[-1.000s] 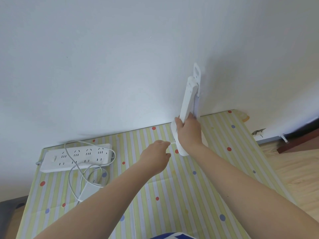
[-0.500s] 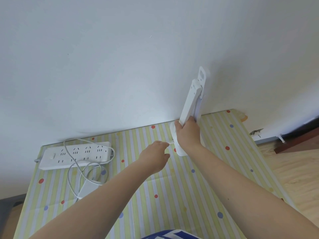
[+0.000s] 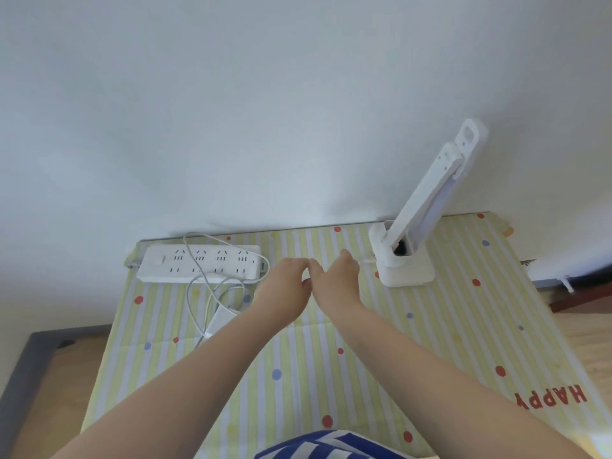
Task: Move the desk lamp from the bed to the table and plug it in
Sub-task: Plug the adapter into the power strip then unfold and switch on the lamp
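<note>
Both hands, left hand (image 3: 291, 279) and right hand (image 3: 337, 276), curl half-closed, maybe pinching a thin cord (hard to see) beside the desk lamp (image 3: 417, 220).

the desk lamp (image 3: 427, 200) and power strip (image 3: 198, 263) look like smooth matt white plastic; the table (image 3: 430, 342) wears a creased, striped, dotted cloth-like cover.

- Desk lamp (image 3: 427, 207): plain white all over, with a dark opening at the foot of its arm.
- Power strip (image 3: 198, 263): white, with dark socket slots.
- Cables (image 3: 198, 293) and adapter (image 3: 221, 318): white to pale grey.
- Tablecloth (image 3: 430, 342): pale yellow-green and white stripes, scattered red and blue dots, red "HAPPY" lettering.
- Wall (image 3: 265, 111): plain white.
- Floor (image 3: 589, 329): light wood tone.
- Garment (image 3: 331, 447) at bottom edge: blue with white stripes.
</note>
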